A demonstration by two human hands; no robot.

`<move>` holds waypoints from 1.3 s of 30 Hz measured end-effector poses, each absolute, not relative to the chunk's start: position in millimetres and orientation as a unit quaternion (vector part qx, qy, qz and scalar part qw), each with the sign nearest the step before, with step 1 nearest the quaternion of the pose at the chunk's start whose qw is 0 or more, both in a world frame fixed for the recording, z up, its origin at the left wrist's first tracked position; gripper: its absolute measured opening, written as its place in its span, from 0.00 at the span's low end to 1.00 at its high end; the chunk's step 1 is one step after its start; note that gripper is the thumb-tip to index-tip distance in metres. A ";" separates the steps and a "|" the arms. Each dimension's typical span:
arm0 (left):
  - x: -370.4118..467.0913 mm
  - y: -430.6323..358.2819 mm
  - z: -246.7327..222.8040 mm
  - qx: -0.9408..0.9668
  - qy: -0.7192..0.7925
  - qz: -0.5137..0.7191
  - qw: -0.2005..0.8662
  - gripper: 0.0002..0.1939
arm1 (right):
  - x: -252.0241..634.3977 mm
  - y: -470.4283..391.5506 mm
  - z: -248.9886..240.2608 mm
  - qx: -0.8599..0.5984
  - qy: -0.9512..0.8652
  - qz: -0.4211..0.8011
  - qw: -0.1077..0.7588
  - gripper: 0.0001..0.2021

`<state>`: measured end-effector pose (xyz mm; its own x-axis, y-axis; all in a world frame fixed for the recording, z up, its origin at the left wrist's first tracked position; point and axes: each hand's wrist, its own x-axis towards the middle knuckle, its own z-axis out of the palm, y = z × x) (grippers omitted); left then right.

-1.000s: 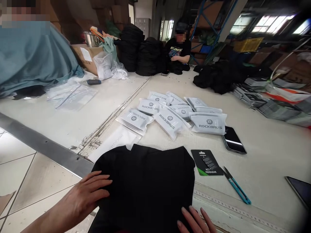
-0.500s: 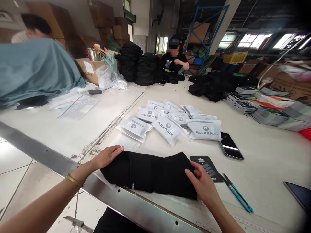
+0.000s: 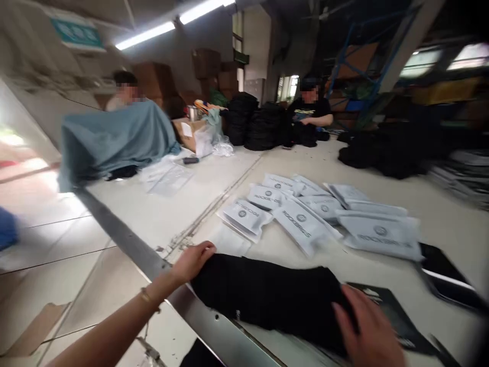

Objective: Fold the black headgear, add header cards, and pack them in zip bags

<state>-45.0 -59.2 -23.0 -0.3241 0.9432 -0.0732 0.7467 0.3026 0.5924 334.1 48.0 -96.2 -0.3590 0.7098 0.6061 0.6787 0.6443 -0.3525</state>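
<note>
A long folded piece of black clothing [image 3: 267,290] lies along the near table edge, small white lettering on its front side. At its left end, my left hand [image 3: 194,261] grips the cloth, a bracelet on the wrist. My right hand [image 3: 369,326], smeared by motion, closes over the cloth's right end between thumb and fingers. Partly behind that hand is a black printed card [image 3: 397,311]. Beyond the cloth sit several frosted white pouches [image 3: 305,227] with ROCKBROS print.
A phone [image 3: 445,272] lies to the right, by the pouches. Thread snips [image 3: 443,351] show at the lower right. Clear plastic bags [image 3: 168,176] lie at left. Farther back are stacks of black cloth [image 3: 263,125] and two people [image 3: 311,109]. A metal strip [image 3: 114,224] edges the table.
My view has swung to the left, so the table's things appear farther right. Both hands stay at the two ends of the black clothing.
</note>
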 end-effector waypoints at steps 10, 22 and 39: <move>-74.8 -63.0 -34.8 0.540 0.814 0.141 0.160 0.19 | 321.3 22.4 -87.3 -0.365 -0.926 -0.016 0.098 0.23; 40.6 40.2 3.5 0.731 0.514 0.126 0.431 0.12 | 147.7 -62.0 -71.8 -0.242 -0.923 0.193 0.229 0.19; 45.7 20.9 -16.2 0.724 0.564 0.141 0.371 0.25 | 253.5 -34.0 -59.0 -0.428 -0.056 0.754 0.494 0.13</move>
